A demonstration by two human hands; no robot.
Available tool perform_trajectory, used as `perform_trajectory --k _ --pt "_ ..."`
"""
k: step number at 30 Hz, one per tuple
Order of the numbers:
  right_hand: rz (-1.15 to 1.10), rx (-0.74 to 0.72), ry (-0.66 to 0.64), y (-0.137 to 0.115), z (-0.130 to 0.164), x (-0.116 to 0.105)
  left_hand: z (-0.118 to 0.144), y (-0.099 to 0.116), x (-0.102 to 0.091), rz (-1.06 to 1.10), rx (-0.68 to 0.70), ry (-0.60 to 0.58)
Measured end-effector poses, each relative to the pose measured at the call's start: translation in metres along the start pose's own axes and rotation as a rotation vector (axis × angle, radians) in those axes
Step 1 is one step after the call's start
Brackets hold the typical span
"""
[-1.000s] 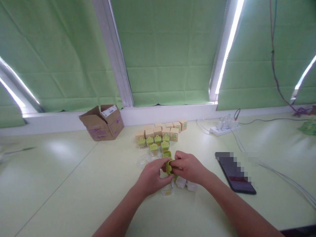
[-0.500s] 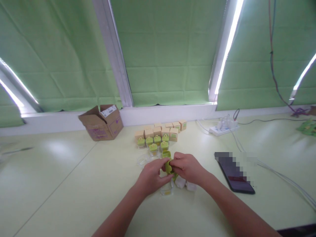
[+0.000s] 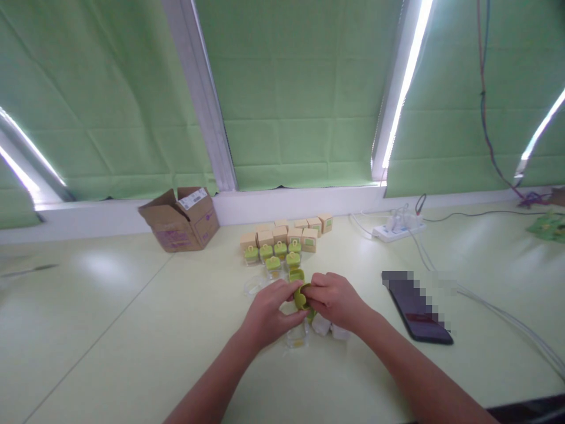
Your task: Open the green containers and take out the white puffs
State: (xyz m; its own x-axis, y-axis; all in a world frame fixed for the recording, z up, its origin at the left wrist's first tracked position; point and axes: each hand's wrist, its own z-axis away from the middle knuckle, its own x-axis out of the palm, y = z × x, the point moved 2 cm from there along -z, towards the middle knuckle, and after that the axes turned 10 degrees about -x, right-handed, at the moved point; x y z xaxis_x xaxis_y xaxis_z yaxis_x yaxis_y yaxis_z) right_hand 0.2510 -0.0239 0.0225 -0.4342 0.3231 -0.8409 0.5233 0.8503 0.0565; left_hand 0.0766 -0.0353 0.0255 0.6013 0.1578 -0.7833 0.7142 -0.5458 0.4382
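Observation:
My left hand [image 3: 270, 315] holds a small green plastic lid [image 3: 301, 299] by its edge, between the thumb below and the fingers above. The lid is tilted, its hollow side facing right. My right hand [image 3: 338, 300] is closed, its fingertips pressed into that hollow and partly hidden there. Just behind is another green lid [image 3: 296, 275]. Below my hands lie a clear plastic container [image 3: 297, 338] and small white pieces [image 3: 321, 325]. Farther back stand several clear containers with green lids and loop handles [image 3: 273, 263].
Small tan cartons [image 3: 309, 240] are grouped behind the containers. An open cardboard box [image 3: 189, 224] stands at the back left. On the right lie a dark phone [image 3: 419, 318] and a white power strip [image 3: 395, 231] with cables trailing across the table.
The lid has turned slightly in my hands. Otherwise both hands keep their hold, and the whole view has shifted a little.

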Motion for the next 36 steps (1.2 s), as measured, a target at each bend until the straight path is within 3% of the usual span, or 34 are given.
perform_trajectory --k 18,29,36 --pt "0.005 -0.071 -0.107 -0.007 -0.004 -0.009 -0.002 0.002 -0.004 0.021 0.032 -0.013" --pt "-0.256 -0.017 -0.032 -0.004 0.003 -0.013 -0.002 0.005 -0.007 0.041 0.018 0.002" --pt "-0.480 0.092 0.106 -0.002 0.008 -0.024 -0.005 -0.011 -0.010 0.013 -0.043 0.030"
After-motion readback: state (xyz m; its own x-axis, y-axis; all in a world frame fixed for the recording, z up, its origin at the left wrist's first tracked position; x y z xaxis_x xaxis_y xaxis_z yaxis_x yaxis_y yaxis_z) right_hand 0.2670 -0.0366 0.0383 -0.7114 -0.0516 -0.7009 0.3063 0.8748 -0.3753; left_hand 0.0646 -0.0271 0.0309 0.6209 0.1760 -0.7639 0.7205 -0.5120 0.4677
